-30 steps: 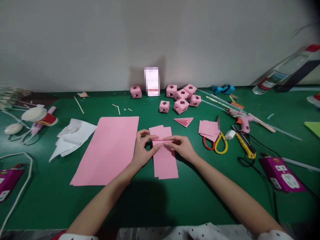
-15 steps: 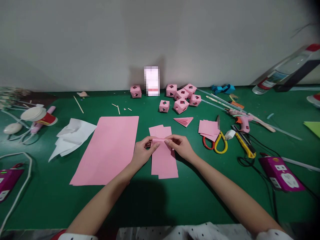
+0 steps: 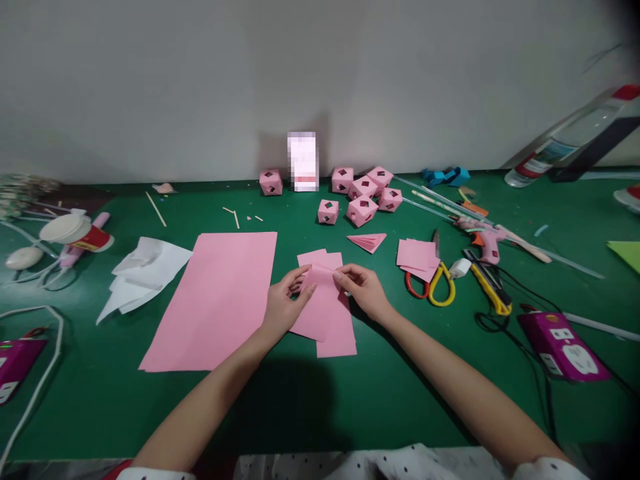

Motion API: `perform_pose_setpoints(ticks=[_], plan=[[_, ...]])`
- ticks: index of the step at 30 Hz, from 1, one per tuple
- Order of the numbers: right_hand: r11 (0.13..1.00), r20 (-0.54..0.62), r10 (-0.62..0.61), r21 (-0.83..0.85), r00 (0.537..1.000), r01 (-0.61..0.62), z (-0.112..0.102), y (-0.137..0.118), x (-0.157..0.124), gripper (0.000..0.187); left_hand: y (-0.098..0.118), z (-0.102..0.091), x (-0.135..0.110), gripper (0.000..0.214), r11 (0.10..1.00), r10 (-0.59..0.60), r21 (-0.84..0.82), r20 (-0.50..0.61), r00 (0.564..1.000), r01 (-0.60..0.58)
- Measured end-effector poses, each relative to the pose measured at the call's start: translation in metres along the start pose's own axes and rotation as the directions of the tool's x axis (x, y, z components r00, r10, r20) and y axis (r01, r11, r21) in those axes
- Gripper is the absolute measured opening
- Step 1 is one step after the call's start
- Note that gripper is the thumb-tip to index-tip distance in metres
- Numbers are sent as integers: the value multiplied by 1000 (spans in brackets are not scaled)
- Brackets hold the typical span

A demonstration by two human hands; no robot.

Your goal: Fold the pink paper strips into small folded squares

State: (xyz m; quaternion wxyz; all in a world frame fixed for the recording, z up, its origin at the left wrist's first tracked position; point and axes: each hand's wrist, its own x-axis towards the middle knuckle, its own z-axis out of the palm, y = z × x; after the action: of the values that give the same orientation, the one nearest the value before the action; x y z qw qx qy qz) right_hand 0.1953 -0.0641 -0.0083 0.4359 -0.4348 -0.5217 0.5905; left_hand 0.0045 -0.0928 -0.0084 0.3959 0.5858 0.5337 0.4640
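My left hand (image 3: 284,303) and my right hand (image 3: 363,291) both pinch the far edge of a narrow pink paper strip (image 3: 317,308) and hold it slightly off the stack of pink strips (image 3: 336,333) beneath. The strip's near end swings a little to the left. A large pink sheet (image 3: 215,300) lies flat just left of my left hand. All of it rests on a green table (image 3: 320,400).
Several pink paper cubes (image 3: 362,193) sit by the wall. Right of my hands lie a folded pink triangle (image 3: 369,241), pink squares (image 3: 418,257), scissors (image 3: 435,283), a cutter (image 3: 487,287), a glue gun (image 3: 483,240) and a purple power strip (image 3: 563,345). Crumpled white paper (image 3: 143,273) lies left.
The small fold pressed at the strip's far end has come undone. Both hands now lift the top strip's far edge, and the strip has skewed left off the stack.
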Motion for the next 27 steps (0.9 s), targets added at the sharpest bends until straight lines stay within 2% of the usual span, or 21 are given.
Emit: perform_pose_setpoints(ticks=[7,11,18,22,27], plan=[[1000,14,6,-2,1000,-6,0,1,0,30,-3,1,-3,44,998,17,57,17,1000,-18],[1000,12,5,11,1000,-5,-1,2,0,29,1,0,-3,49,999,-36,-35,52,998,38],[997,-51,51,53,997,-48,-2,1,2,33,4,-9,7,38,942,-194,-252,120,974,219],[998,-57,38,44,998,-36,-2,3,2,34,3,-10,9,27,946,-180,-246,138,974,209],[998,-76,52,52,996,-48,-2,2,2,35,4,-9,9,27,952,-170,-227,164,972,204]])
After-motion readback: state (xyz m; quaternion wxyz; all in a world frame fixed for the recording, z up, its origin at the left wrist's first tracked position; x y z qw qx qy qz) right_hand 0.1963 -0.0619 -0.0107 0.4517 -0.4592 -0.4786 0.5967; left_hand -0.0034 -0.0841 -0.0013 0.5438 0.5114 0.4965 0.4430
